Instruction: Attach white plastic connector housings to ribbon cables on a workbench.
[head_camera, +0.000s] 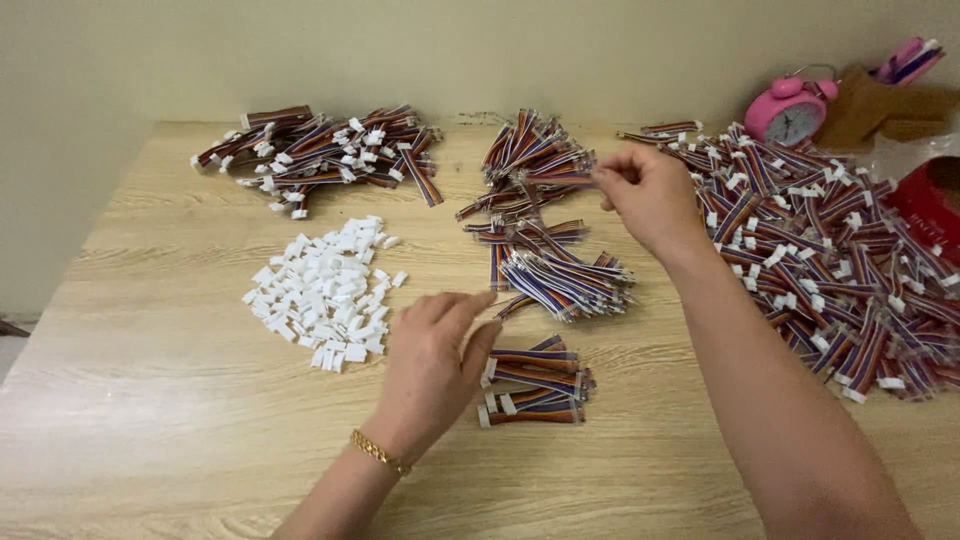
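Note:
My right hand (648, 195) pinches one short striped ribbon cable (560, 180) by its end, just above the middle pile of ribbon cables (545, 255). My left hand (430, 365) hovers palm down with fingers loosely spread, between the heap of small white plastic connectors (325, 290) and a small stack of cables with white ends (535, 385). Whether it holds anything small is hidden. A gold bracelet (378, 452) circles the left wrist.
A pile of cables with connectors fitted (320, 150) lies at the back left. A large heap of such cables (830, 240) covers the right side. A pink alarm clock (790, 108) stands at the back right, with a red container (930, 205) beside the wooden table's (150, 400) right edge.

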